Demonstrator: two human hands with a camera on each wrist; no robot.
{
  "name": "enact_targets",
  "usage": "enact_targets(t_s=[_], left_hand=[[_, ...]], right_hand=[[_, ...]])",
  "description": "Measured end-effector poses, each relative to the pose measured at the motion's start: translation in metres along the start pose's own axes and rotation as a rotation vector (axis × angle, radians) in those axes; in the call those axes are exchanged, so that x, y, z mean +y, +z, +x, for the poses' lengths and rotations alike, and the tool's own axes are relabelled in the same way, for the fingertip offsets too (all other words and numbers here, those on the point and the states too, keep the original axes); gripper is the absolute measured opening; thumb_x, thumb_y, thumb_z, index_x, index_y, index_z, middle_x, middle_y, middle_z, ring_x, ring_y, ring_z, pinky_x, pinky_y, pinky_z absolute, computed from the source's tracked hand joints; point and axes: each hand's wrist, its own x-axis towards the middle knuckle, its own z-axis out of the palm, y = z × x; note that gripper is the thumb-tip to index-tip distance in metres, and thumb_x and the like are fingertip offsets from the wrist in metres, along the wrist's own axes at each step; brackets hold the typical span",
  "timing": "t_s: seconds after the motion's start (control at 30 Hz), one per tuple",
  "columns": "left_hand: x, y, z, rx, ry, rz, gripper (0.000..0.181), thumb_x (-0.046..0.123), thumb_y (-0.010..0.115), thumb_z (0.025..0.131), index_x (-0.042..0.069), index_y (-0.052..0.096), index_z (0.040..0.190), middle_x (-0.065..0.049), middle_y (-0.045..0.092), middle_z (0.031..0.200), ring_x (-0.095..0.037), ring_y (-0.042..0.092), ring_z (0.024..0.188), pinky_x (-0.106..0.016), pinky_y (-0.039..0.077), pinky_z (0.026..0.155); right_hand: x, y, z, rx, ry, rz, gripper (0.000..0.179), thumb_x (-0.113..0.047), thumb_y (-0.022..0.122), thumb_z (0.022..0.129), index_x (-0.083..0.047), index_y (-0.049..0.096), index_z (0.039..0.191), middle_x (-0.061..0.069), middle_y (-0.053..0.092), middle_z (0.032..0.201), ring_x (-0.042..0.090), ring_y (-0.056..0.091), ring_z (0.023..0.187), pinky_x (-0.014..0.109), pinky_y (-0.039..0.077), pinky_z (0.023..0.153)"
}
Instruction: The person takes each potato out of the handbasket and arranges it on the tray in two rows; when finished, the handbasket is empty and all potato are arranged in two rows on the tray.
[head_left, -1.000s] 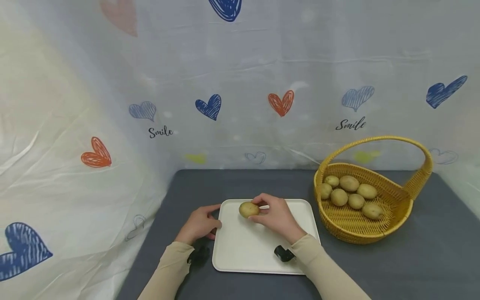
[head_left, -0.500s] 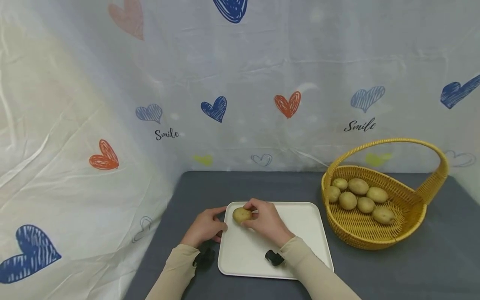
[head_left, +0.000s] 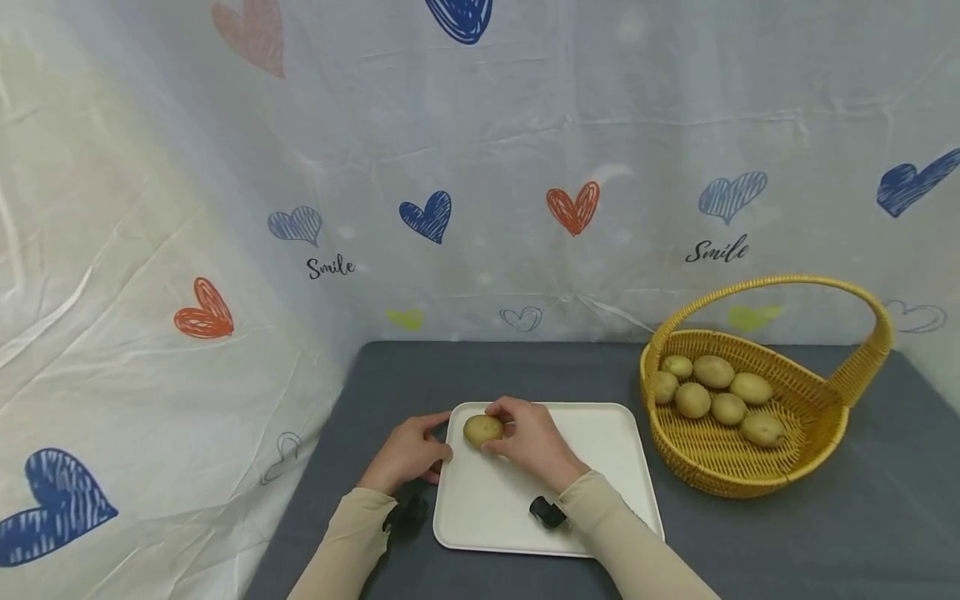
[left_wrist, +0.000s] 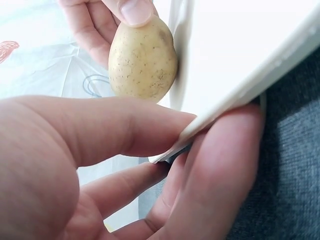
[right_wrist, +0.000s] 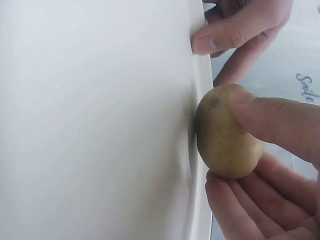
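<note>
The potato (head_left: 482,431) is at the far left corner of the white tray (head_left: 600,475), just inside the rim; whether it bears on the tray cannot be told. Its long axis runs roughly left to right in the head view, one rounded end facing the left rim. The right hand (head_left: 536,442) pinches it from the right, thumb on the near side and fingers on the far side, so the left end juts past the fingertips. Just beyond that end, the left hand (head_left: 408,457) grips the tray's left edge, hemming the potato in there. A black wrist camera (head_left: 547,512) and the right sleeve (head_left: 630,529) cover part of the tray's near side. To the tray's right, a yellow wicker basket (head_left: 716,477) with an arched handle holds seven potatoes (head_left: 692,401) on the dark grey tabletop (head_left: 757,546). A heart-printed curtain (head_left: 495,117) hangs behind.
</note>
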Motion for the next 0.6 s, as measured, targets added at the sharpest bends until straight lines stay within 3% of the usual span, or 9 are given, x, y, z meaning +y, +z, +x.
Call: enact_targets(t_s=[0.6], left_hand=[[-0.0011,0.0001,0.003,0.002,-0.028,0.013,0.073,0.006,0.073,0.089,0.013,0.056,0.159,-0.01,0.069,0.076,-0.017,0.071,0.059,-0.034,0.065,0.057]], right_hand=[[-0.0009,-0.0018,0.0023,-0.037,0.024,-0.009,0.046,-0.01,0.095,0.08,-0.009,0.076,0.122,0.008,0.08,0.119,0.023,0.078,0.107,0.038,0.065,0.092]])
